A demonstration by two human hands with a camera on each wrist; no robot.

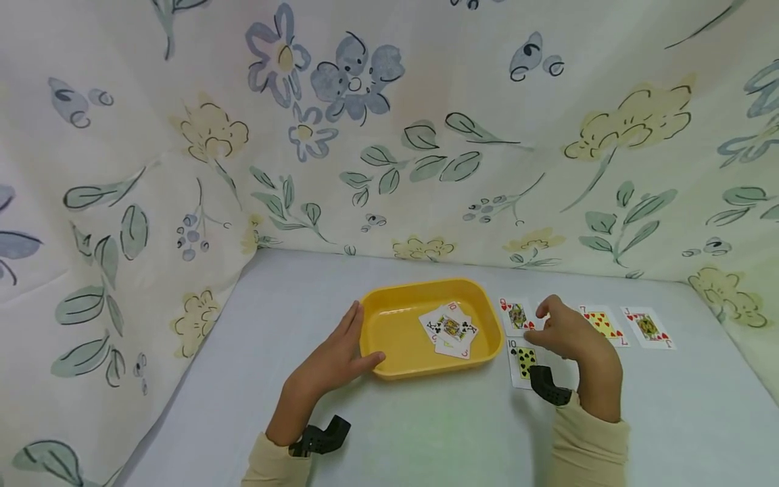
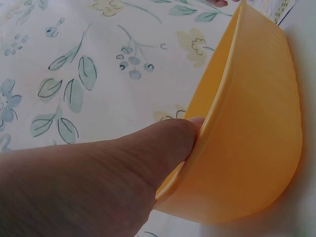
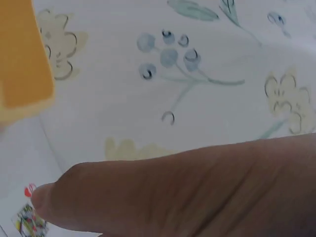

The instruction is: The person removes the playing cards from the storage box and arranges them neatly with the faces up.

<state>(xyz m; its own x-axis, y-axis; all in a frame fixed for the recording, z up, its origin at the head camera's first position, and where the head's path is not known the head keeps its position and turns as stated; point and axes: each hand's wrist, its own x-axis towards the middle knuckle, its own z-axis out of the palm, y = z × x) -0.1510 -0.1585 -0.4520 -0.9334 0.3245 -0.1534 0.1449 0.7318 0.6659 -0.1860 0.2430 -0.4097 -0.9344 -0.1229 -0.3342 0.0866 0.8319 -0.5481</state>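
Sleeves (image 1: 590, 443): two, beige, at the bottom edge of the head view; one black wrist mount (image 1: 320, 436) at the left wrist and another (image 1: 550, 385) at the right.
Yellow tray: one, tray (image 1: 389, 335) on the tabletop (image 1: 414, 433), left of the loose cards; probably set close so cards had little way to travel.
Cards in tray: king of clubs (image 1: 452, 327) face up on top, others overlapped beneath, toward the tray's right end; at least three, exact count hidden by the overlap.
Left hand: at the tray's left end, left hand (image 1: 337, 354) with thumb over the rim and fingers along the outside, gripping the wall; likely to stop the tray sliding.
Loose cards: four seen, all face up and flat, seemingly spaced so each face could be read.
Near tray: queen of hearts (image 1: 516, 314) just beside its right end, ten of spades (image 1: 527, 360) on the near side of the queen.
Farther right: seven of hearts (image 1: 601, 326), then jack of hearts (image 1: 648, 327), side by side, apart.
Right hand: right hand (image 1: 572, 333) over the queen's right side, half open, index bent, gap to thumb, nothing seen held; thumb contact with the card unclear. Bent fingers suited a thin card.
Backdrop: one floral cloth (image 1: 450, 67) behind the tabletop and up the left side.
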